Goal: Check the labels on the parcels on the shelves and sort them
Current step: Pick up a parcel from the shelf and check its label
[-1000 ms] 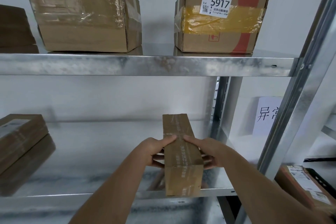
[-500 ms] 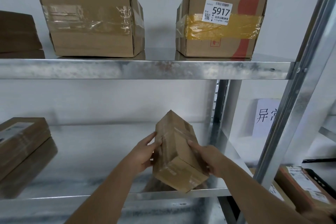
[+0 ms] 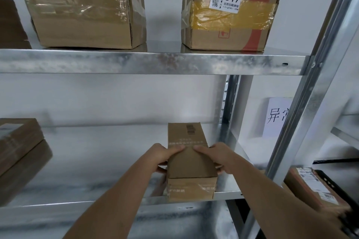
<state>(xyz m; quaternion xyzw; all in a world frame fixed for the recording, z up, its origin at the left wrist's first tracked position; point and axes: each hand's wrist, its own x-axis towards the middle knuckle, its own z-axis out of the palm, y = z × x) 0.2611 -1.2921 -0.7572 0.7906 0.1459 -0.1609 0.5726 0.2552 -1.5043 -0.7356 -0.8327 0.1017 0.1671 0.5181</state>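
Observation:
A long narrow cardboard parcel (image 3: pixel 189 163) lies lengthwise at the front of the lower metal shelf (image 3: pixel 97 163), a printed barcode and text on its top face. My left hand (image 3: pixel 161 158) grips its left side, thumb on top. My right hand (image 3: pixel 217 158) grips its right side the same way. On the upper shelf (image 3: pixel 151 61) stand a plain taped box (image 3: pixel 81 9) and a box (image 3: pixel 229 31) with yellow tape and a white label reading 5917.
Stacked flat parcels (image 3: pixel 19 153) lie at the lower shelf's left end. A dark box (image 3: pixel 10 25) sits far left on the upper shelf. A steel upright (image 3: pixel 310 87) runs down the right. Behind it are a white paper sign (image 3: pixel 275 116) and a labelled parcel (image 3: pixel 314 188) lower right.
The narrow parcel was rolled between both hands: first a taped face was up, then it was tilted on edge, and now the barcode face is up and it lies straight.

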